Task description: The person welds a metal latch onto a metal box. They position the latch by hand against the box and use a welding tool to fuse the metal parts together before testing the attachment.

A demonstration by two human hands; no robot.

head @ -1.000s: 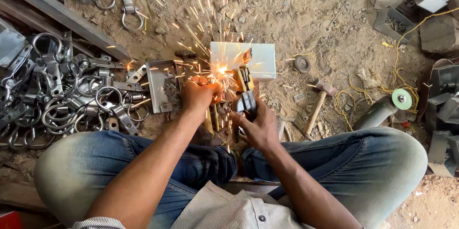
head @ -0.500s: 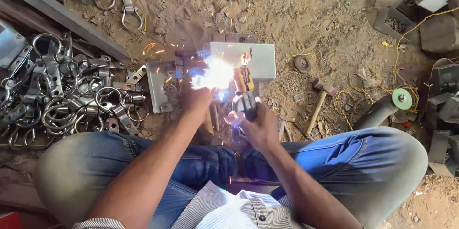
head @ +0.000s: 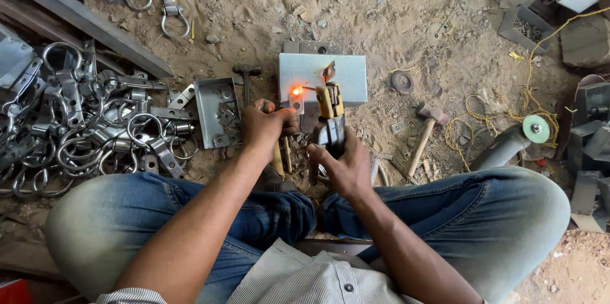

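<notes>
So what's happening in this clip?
A person sits cross-legged on sandy ground, welding. The right hand grips an electrode holder, its rod tip at a glowing orange spot. The left hand steadies a small metal piece there, on a grey metal block. A hammer lies nearby.

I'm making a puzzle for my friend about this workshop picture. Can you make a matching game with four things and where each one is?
Things:
1. hammer
2. welding electrode holder
3. pile of metal rings and clamps
4. angle grinder

Places:
A. far left of the sandy ground
B. in the right hand
C. lying on the ground between the grey metal plate and the grinder
D. on the right, beside the yellow cable

Pairs: 1-C, 2-B, 3-A, 4-D
</notes>
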